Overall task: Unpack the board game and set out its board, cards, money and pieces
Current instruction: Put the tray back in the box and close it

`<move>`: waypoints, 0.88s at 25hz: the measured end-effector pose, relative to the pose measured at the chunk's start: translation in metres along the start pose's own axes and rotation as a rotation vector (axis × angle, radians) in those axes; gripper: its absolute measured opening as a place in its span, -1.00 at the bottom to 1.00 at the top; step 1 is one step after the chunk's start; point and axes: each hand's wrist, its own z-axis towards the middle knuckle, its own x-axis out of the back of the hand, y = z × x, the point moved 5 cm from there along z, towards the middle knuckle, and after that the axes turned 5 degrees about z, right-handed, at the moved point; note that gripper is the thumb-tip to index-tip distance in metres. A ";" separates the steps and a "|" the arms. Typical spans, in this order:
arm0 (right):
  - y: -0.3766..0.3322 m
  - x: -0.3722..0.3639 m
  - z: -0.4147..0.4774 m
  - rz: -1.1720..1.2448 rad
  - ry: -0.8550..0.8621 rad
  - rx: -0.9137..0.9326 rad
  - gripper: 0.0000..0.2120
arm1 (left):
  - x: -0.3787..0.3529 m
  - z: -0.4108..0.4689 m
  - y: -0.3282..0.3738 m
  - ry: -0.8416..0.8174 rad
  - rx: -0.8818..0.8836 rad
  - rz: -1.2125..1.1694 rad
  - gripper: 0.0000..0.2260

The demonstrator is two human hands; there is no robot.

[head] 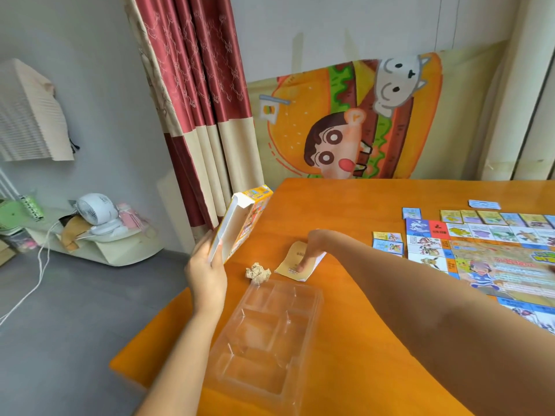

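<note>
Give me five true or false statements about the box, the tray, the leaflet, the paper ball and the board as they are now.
1. The left hand holds the open game box. True.
2. The clear plastic tray is full of pieces. False: its compartments look empty.
3. The right hand pinches the yellow leaflet on the table. True.
4. The board is folded inside the box. False: it lies open on the table, with cards beside it.
5. The crumpled paper ball lies in the tray. False: it sits on the table just beyond the tray.
</note>
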 end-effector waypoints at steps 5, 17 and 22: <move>0.001 0.003 -0.006 0.009 0.030 0.007 -0.29 | -0.003 -0.008 -0.010 -0.043 0.053 -0.105 -0.75; 0.011 -0.004 -0.016 0.714 0.143 -0.001 -0.45 | 0.018 -0.010 -0.003 0.041 0.162 -0.183 -0.75; 0.028 0.017 -0.038 1.178 0.377 0.077 -0.60 | 0.021 -0.019 -0.017 0.082 0.286 -0.264 -0.70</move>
